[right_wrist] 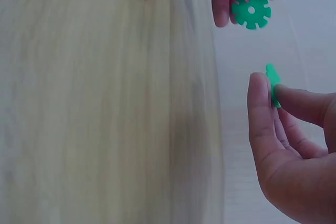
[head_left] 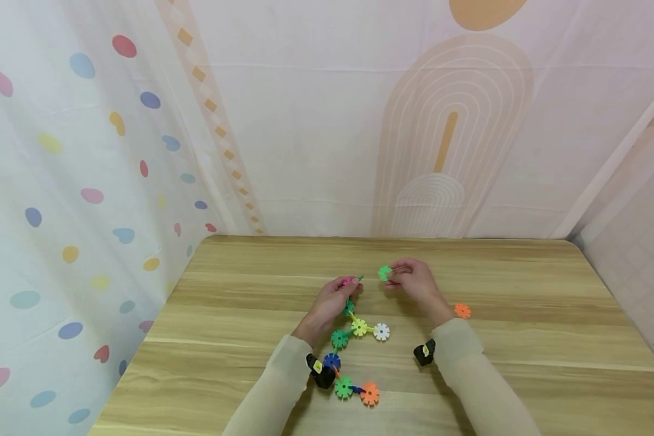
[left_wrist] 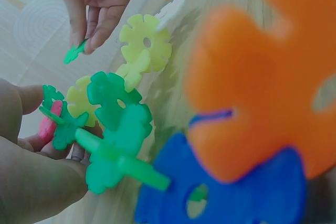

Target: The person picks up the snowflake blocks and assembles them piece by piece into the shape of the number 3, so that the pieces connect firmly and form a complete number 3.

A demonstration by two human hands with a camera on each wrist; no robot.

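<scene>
A chain of snowflake-shaped plastic discs [head_left: 354,345] in green, yellow, white, blue and orange lies on the wooden table [head_left: 523,339]. My left hand [head_left: 335,300] pinches the chain's far end, where a pink disc [left_wrist: 50,124] and a dark green disc [right_wrist: 251,10] are joined. My right hand [head_left: 411,278] pinches a single loose green disc [head_left: 384,273] between thumb and fingers, a short way right of the chain's end and apart from it. The same green disc [right_wrist: 272,83] shows edge-on in the right wrist view.
One loose orange disc [head_left: 462,310] lies on the table beside my right wrist. Patterned fabric walls [head_left: 87,181] close in the table at the back and both sides. Bare wood lies at far right and left.
</scene>
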